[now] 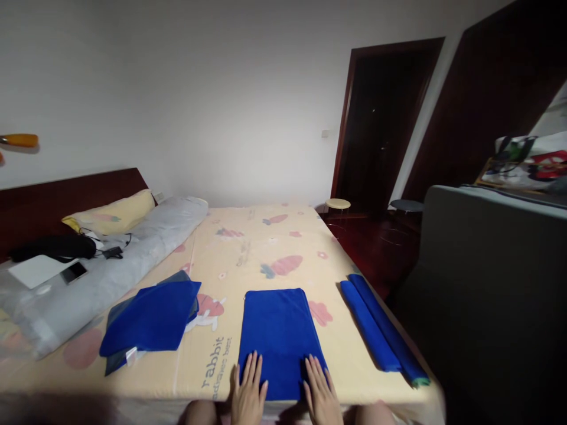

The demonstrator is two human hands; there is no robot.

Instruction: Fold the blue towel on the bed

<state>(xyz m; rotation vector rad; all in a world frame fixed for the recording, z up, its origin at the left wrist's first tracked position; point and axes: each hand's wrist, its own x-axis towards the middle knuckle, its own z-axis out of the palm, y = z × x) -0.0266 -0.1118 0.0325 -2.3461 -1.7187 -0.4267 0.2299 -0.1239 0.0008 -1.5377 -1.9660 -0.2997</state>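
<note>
A folded blue cloth (277,330) lies flat on the bed near its front edge. My left hand (248,392) rests on its near left corner with fingers stretched out flat. My right hand (321,392) lies on its near right corner, fingers also spread flat. Neither hand grips anything. A loose stack of blue and dark cloths (150,321) sits to the left. Two rolled blue cloths (381,327) lie side by side at the bed's right edge.
The bed (261,248) has a yellow sheet with a carrot print. A grey rolled quilt (110,271), a pillow (113,213), a phone (74,272) and a black item sit at the left. A grey cabinet (491,283) stands right; stools (338,205) and a dark doorway (381,124) beyond.
</note>
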